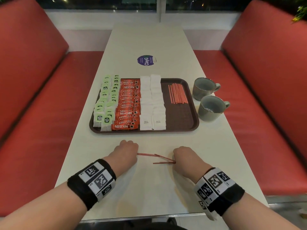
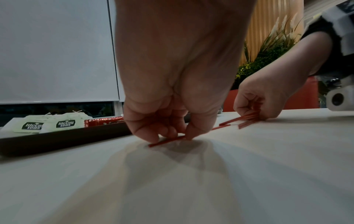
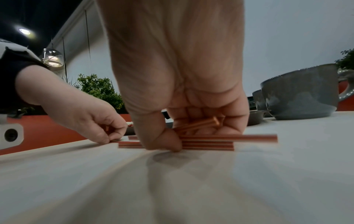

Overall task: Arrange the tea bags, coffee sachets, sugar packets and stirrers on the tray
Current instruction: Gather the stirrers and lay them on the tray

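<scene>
A dark brown tray (image 1: 191, 123) holds rows of green-labelled tea bags (image 1: 106, 103), red coffee sachets (image 1: 128, 105), white sugar packets (image 1: 152, 103) and a bundle of red stirrers (image 1: 177, 94). On the table in front of the tray lie several loose red stirrers (image 1: 159, 157). My left hand (image 1: 128, 151) pinches the left end of a stirrer (image 2: 166, 141) against the table. My right hand (image 1: 183, 156) has its fingers curled round several stirrers (image 3: 206, 139), thumb pressed on them.
Two grey mugs (image 1: 206, 87) (image 1: 213, 107) stand right of the tray. A round purple sticker (image 1: 146, 60) lies on the white table (image 1: 149, 188) behind the tray. Red bench seats (image 1: 41, 97) flank the table on both sides.
</scene>
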Demonstrator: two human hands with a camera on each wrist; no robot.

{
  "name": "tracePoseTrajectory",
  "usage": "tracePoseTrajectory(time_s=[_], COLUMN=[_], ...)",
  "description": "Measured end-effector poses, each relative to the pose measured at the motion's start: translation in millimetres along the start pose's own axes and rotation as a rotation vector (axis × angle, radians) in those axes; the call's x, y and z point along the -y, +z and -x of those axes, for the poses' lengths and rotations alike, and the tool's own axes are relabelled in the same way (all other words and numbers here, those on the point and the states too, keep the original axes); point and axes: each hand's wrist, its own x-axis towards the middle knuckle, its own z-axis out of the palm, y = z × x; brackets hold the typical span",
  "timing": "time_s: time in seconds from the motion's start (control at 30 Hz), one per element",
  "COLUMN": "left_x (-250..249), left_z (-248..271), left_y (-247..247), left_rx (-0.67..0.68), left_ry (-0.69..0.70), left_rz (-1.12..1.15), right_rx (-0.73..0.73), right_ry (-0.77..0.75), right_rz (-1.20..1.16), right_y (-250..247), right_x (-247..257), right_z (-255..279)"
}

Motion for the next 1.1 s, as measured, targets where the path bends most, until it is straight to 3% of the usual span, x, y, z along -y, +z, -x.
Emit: tracePoseTrajectory(time_s=[0.43,0.63,0.73,0.83,0.97,1.1], left_x=[9.6,12.9,13.5,18.8,22.8,23.8], left_z=[2.9,10.9,14.6,18.2,21.6,24.8], left_y=[11.2,10.6,7.8,9.6,3.9,-1.9], left_rx=[-0.14,-0.174,-0.129,-0.158,-0.22,-0.139], left_ry=[0.101,0.139,0.175,0.215,0.1,-0.092], left_rz=[0.079,0.126,0.13,0.177,0.108,-0.024], right_rx=[-0.078,-0.078,-0.148,-0.125,-0.135,-0.038], right_ry=[0.043,0.063,-0.029,-0.222,-0.329,-0.305], right_rz=[-0.048,-0.253,-0.326,-0.259,-0.138,-0.027], right_y=[-2.2,-12.8,-23.2,-23.8,-25.4,-31.4], right_x=[-5.7,4.3,22.4,40.6,59.8,74.6], right_z=[0.9,-5.3,-9.5,-18.0,-36.4,-44.2])
